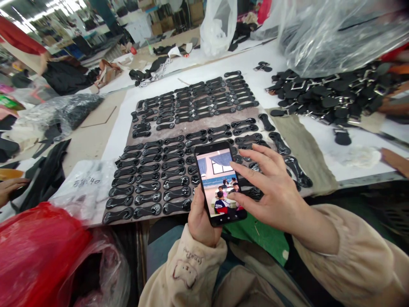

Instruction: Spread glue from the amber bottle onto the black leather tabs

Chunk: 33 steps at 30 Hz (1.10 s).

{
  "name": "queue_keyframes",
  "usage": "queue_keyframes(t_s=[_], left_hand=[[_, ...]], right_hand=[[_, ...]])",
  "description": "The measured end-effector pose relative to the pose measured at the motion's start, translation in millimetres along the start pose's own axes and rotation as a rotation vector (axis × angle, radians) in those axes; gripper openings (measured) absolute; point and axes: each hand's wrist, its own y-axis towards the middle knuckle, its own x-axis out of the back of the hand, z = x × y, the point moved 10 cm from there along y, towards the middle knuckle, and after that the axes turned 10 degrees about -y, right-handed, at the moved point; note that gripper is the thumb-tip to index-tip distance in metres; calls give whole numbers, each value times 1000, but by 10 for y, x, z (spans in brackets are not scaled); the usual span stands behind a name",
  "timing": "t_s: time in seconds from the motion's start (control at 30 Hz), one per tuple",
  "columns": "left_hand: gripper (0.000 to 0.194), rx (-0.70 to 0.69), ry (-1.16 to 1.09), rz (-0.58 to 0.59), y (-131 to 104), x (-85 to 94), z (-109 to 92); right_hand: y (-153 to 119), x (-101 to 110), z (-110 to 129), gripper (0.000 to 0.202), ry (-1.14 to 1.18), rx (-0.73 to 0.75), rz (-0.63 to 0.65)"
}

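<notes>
A black smartphone (220, 183) is upright in my left hand (203, 221), whose thumb lies along its left edge. Its lit screen shows people seated around tables in a room. My right hand (277, 192) hovers at the phone's right side, fingers spread and holding nothing, with the thumb and index fingertip over the screen. Behind the phone, rows of glossy black strap pieces (175, 182) with rounded ends lie on a board (191, 128) on the table.
Black tabs with metal buckles (335, 94) are heaped at the right below clear plastic (345, 42). A red plastic bag (41, 256) fills the lower left. Another person's hand (12, 187) shows at the left edge. A white plastic bag (217, 30) stands at the back.
</notes>
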Motion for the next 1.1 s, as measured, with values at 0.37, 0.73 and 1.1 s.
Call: queue_keyframes(t_s=[0.37,0.73,1.1], left_hand=[[40,23,-59,5,11,-8,27],[46,39,-35,58,23,-80,14],[49,71,-95,71,-7,-80,11]], right_hand=[[5,27,21,51,0,0,-2],[-19,149,74,48,73,21,-80],[-88,55,395,32,54,264,97]])
